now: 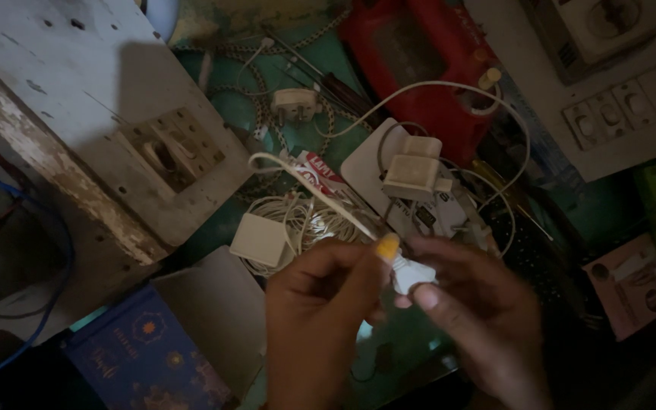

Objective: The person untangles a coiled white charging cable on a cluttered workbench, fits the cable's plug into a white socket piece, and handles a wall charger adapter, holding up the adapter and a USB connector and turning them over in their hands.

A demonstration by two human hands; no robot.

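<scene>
Seen from the head camera looking down in dim light, a person is working over a cluttered green workbench (594, 216). The left hand (320, 304) is pinching a small yellow-tipped tool (386, 247) between thumb and fingers, its tip touching a small white plastic plug piece (411, 275). The right hand (472, 304) is gripping that white piece from the other side with its fingertips, so both hands are closing on it just above the bench's near edge. A white cable (309, 186) is running up and to the left from between the hands. Beyond them, a square white adapter block (411, 173) is lying on a flat white plate, near a tangled coil of white wire (301, 220). A red plastic case (419, 57) is sitting at the far side, a grey wooden board with a recessed socket (172, 148) is lying to the left, and a dark blue patterned box (142, 357) is resting near the left wrist.
</scene>
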